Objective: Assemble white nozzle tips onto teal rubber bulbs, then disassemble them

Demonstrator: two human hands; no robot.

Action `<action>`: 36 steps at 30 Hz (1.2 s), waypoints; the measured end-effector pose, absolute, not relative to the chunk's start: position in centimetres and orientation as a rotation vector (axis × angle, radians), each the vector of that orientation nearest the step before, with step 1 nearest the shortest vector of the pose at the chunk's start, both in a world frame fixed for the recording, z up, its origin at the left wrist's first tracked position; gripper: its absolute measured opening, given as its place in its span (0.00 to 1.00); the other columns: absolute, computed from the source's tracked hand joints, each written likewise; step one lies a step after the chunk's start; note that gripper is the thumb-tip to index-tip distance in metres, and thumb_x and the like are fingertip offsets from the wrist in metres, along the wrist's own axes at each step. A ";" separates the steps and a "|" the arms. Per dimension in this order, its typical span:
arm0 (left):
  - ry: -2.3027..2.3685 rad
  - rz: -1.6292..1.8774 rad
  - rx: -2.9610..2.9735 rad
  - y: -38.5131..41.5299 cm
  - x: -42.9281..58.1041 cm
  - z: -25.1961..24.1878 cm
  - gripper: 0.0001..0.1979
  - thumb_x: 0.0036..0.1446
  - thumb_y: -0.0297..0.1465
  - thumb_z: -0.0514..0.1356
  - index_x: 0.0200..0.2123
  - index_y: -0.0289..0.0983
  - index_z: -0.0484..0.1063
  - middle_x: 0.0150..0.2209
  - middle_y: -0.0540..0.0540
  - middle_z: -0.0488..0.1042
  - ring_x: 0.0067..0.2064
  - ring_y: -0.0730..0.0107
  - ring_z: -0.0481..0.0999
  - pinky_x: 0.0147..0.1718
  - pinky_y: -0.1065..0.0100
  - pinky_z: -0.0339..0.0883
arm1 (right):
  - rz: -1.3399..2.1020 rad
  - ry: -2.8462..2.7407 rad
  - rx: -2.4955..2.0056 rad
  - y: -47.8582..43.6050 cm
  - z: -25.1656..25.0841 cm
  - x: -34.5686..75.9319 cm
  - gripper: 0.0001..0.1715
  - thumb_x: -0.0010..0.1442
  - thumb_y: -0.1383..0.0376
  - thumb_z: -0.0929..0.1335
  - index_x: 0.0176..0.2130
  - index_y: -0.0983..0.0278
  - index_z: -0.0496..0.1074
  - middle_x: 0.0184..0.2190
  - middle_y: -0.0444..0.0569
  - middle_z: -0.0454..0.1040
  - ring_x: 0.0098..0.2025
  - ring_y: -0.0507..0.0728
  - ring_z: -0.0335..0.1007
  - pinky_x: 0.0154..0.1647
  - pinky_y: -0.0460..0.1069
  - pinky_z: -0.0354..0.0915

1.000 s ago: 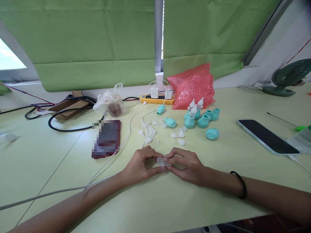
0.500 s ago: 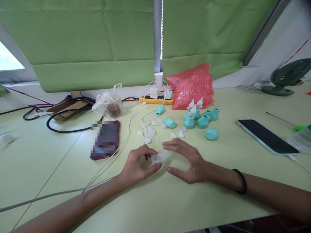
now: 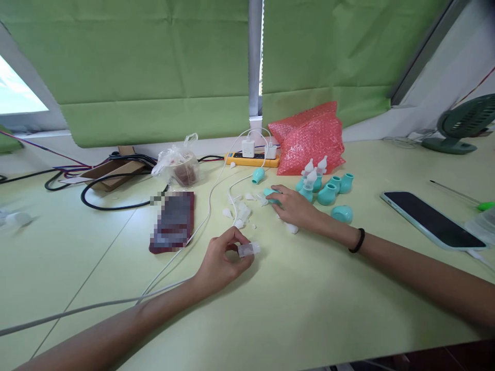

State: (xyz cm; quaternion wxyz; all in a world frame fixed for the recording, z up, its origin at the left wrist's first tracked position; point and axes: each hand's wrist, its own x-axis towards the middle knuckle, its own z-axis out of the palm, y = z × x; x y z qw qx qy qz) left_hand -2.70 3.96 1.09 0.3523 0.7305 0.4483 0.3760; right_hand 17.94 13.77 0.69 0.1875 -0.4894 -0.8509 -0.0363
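Observation:
My left hand [image 3: 222, 260] rests on the pale green table [image 3: 309, 309] and pinches a small clear plastic piece [image 3: 248, 250] between thumb and fingers. My right hand [image 3: 296, 207] is stretched forward, its fingers closing on a teal bulb [image 3: 270, 193] lying on its side. Around it lie several small white silicone tips [image 3: 240, 212]. Just right of that hand stands a cluster of teal bulbs [image 3: 327, 188], some capped with white tips, and one more teal bulb [image 3: 342, 214] lies alone.
A dark red phone case [image 3: 173, 220] lies left of the tips, with a white cable [image 3: 201, 226] beside it. A phone [image 3: 433, 219] lies at the right. Behind are a pink bubble-wrap bag [image 3: 309, 136], an orange power strip [image 3: 251, 158], a plastic bag [image 3: 178, 165] and black cables [image 3: 104, 185].
My hands were together on the clear piece. My right hand let go and reached forward to the teal bulb; my left hand kept the clear piece.

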 end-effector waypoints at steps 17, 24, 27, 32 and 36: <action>0.792 0.992 1.449 4.6 -2.9 1.6 0.11 0.45 0.31 0.61 0.27 0.33 0.61 0.25 0.48 0.70 0.25 0.75 0.67 0.24 0.72 0.62 | 1.008 -1.816 -0.776 4.6 0.8 17.1 0.17 0.46 0.70 0.65 0.36 0.61 0.55 0.39 0.50 0.64 0.41 0.54 0.62 0.36 0.48 0.62; 0.760 0.840 1.354 4.6 -2.9 1.5 0.11 0.45 0.29 0.62 0.30 0.32 0.62 0.24 0.48 0.71 0.24 0.75 0.68 0.23 0.70 0.62 | 0.922 -1.926 -0.813 4.2 1.0 16.9 0.20 0.42 0.74 0.63 0.37 0.63 0.57 0.36 0.48 0.63 0.39 0.54 0.61 0.38 0.49 0.61; 0.760 0.806 1.327 4.7 -2.8 1.4 0.11 0.45 0.29 0.62 0.29 0.32 0.62 0.23 0.49 0.70 0.22 0.76 0.68 0.21 0.72 0.61 | 0.811 -1.991 -0.844 3.8 1.0 16.7 0.21 0.41 0.74 0.63 0.37 0.61 0.55 0.35 0.47 0.63 0.37 0.54 0.62 0.38 0.49 0.61; 0.781 0.749 1.287 4.5 -2.7 1.5 0.12 0.44 0.30 0.62 0.26 0.33 0.60 0.20 0.50 0.69 0.19 0.77 0.67 0.18 0.73 0.59 | 0.586 -2.111 -0.876 3.9 0.4 16.7 0.17 0.43 0.73 0.63 0.35 0.61 0.56 0.30 0.45 0.64 0.30 0.52 0.63 0.30 0.46 0.61; 0.831 0.757 1.296 3.8 -2.3 1.8 0.14 0.43 0.32 0.63 0.25 0.33 0.59 0.19 0.51 0.67 0.18 0.77 0.66 0.17 0.73 0.59 | 0.426 -2.124 -0.841 4.1 0.1 16.5 0.13 0.45 0.73 0.63 0.33 0.61 0.58 0.27 0.44 0.64 0.28 0.50 0.62 0.26 0.44 0.59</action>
